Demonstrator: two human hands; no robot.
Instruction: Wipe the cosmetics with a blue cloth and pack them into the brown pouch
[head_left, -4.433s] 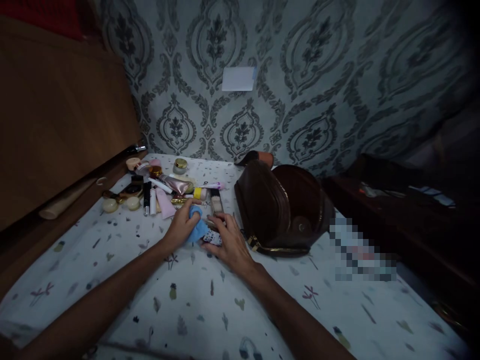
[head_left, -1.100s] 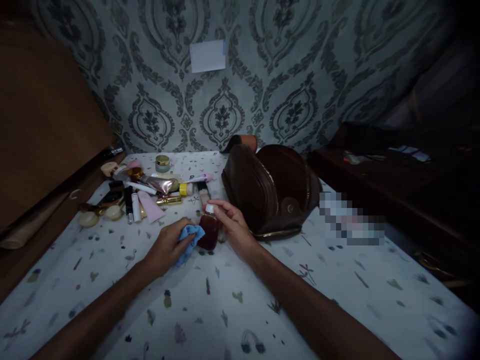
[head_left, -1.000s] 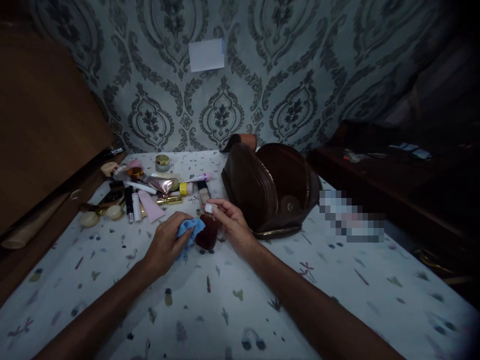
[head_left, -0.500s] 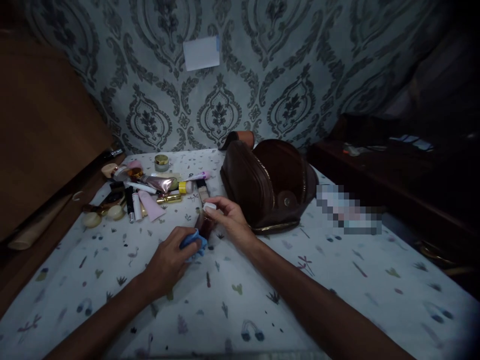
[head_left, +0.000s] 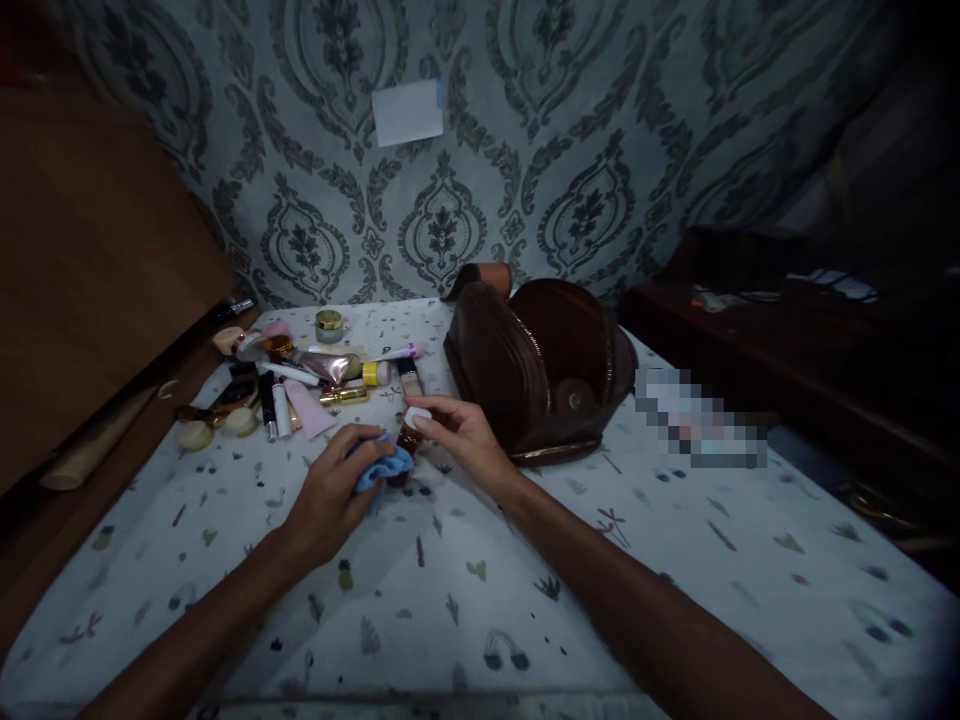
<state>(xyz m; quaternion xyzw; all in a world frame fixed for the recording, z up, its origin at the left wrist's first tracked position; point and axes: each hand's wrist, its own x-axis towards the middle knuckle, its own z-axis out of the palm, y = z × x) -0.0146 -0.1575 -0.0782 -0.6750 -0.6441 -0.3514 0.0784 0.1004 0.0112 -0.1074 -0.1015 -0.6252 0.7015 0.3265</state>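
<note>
My right hand (head_left: 469,437) pinches the white cap of a small dark reddish-brown bottle (head_left: 409,440), which it holds tilted above the patterned sheet. Closed around a crumpled blue cloth (head_left: 384,466), my left hand (head_left: 334,490) presses it against the bottle's left side. The cloth and fingers hide part of the bottle. Just behind the right hand lies a small bottle with a black cap (head_left: 407,376). An unzipped brown leather bag (head_left: 499,370) stands to the right of that hand, its mouth gaping.
Several cosmetics lie at the left back: a pink tube (head_left: 309,408), a gold lipstick tube (head_left: 345,396), a gold-lidded jar (head_left: 328,325) and a metallic pink tube (head_left: 326,366). A wooden panel (head_left: 97,250) borders the left. A blurred-out item (head_left: 697,420) lies right of the bag.
My left hand has shifted slightly up and left with the cloth, uncovering more of the bottle's lower part. My right hand keeps its hold on the cap. The view has shifted a little.
</note>
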